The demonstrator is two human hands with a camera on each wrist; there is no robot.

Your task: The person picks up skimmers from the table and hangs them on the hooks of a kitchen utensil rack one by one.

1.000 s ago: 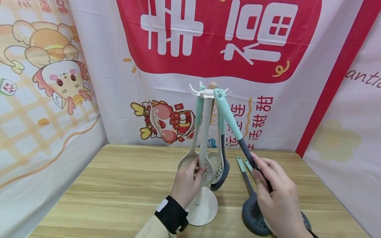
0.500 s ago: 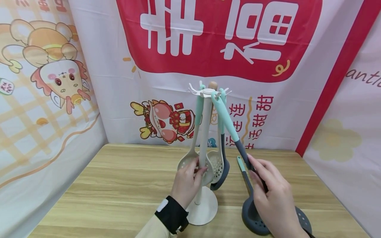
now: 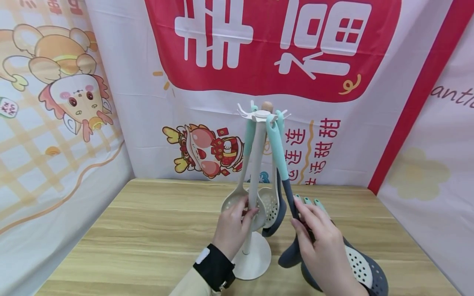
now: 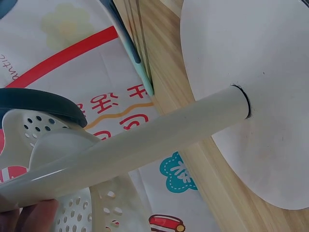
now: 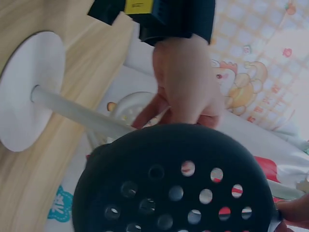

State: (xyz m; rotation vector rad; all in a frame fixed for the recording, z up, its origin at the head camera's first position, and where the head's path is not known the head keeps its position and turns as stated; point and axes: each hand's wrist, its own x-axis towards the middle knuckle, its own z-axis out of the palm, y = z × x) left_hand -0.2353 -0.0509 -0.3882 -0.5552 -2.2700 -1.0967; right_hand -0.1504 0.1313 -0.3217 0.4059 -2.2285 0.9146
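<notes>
Pinching the steep, head-down utensil (image 3: 282,169) is the right hand (image 3: 324,242); the left hand (image 3: 232,225) grips the stand (image 3: 256,166).

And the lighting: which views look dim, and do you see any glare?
Head view: bright, fairly even light on the table; left wrist view: dimmer, with faint glare on the white pole; right wrist view: dim, the perforated utensil very dark.

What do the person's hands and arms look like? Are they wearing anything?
The left hand and right hand wear no gloves. On the left there's a cream sleeve and a wide black wristband with a pale patch; a small yellow label shows there too. On the right, only a dark edge shows.
</notes>
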